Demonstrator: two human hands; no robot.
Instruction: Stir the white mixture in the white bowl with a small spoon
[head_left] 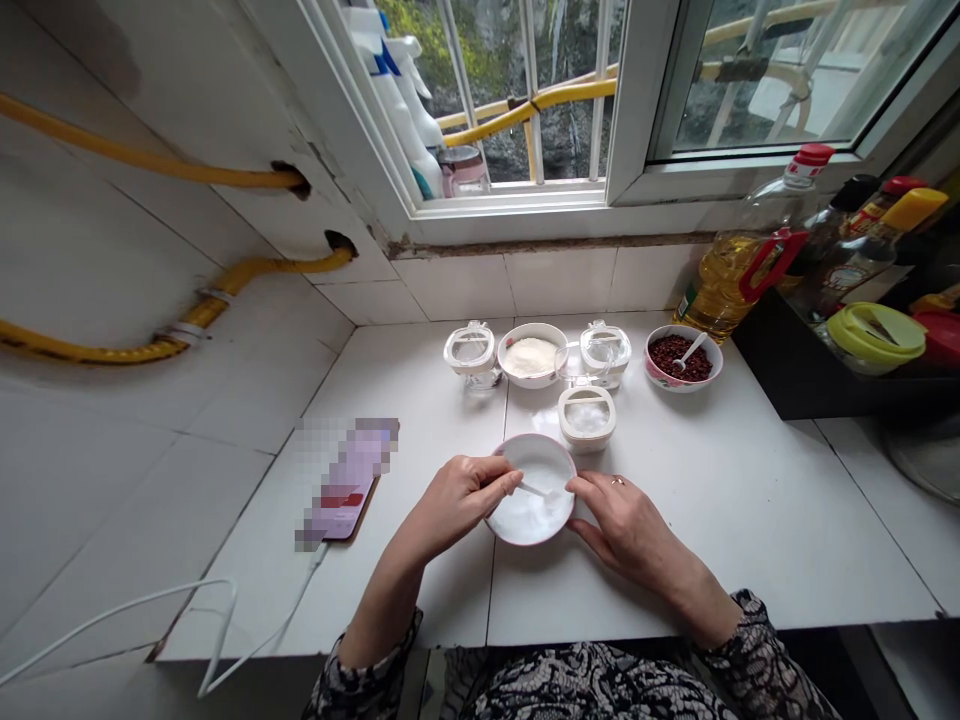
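A white bowl with a pink rim (pixel 526 541) stands on the counter and holds something white that I cannot identify. My left hand (pixel 466 497) reaches over its left side, pinching the handle of a small white spoon (pixel 535 490) whose tip rests in the white contents. Around the bowl's right edge, my right hand (pixel 622 522) grips the rim between thumb and fingers. Just behind it sits a lidded clear jar (pixel 587 420) with white contents. Farther back are a bowl of pale powder (pixel 532 357), a second jar (pixel 471 352) and a third jar (pixel 604 350).
A bowl of dark red beans (pixel 683 358) with a white spoon stands back right. Beside it are an oil bottle (pixel 724 270) and a black rack (pixel 795 375) of condiments. A phone (pixel 351 490) with a white cable (pixel 225 640) lies to the left. A tiled wall and window rise behind.
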